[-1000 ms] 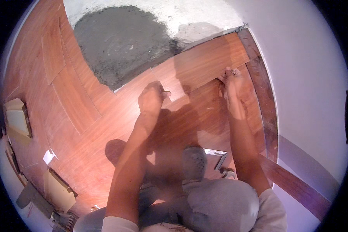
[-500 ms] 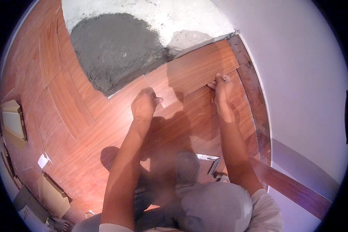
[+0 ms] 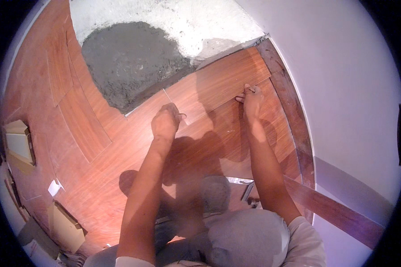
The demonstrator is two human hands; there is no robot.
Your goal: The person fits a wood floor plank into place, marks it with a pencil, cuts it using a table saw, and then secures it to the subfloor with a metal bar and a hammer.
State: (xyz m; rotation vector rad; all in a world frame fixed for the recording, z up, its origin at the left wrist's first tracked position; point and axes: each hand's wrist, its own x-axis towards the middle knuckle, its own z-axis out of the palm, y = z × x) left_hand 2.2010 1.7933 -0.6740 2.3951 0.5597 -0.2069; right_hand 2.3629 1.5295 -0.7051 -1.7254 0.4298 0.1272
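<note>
A reddish-brown wood-look plank [image 3: 229, 73] lies along the edge of a bed of wet grey mortar [image 3: 133, 62]. My left hand [image 3: 165, 122] is closed in a pinch beside the plank's left end joint. A small thin dark curve shows at its thumb, too small to name. My right hand [image 3: 251, 104] is at the plank's near edge, towards its right end, thumb and finger pinched together and other fingers bent. Whatever sits in that pinch I cannot make out. Both hands cast shadows over the laid planks [image 3: 223, 129].
Pale rough subfloor [image 3: 196, 22] lies beyond the mortar. A dark red border strip [image 3: 285, 80] follows the white wall [image 3: 343, 89] on the right. A long reddish board [image 3: 334, 209] is at lower right. Cardboard pieces [image 3: 64, 227] and a white scrap [image 3: 54, 188] lie at left.
The plank's right end sits slightly lower and further left in the picture, with my right hand shifted the same way. My left hand stays nearly in place; the whole view has shifted a little.
</note>
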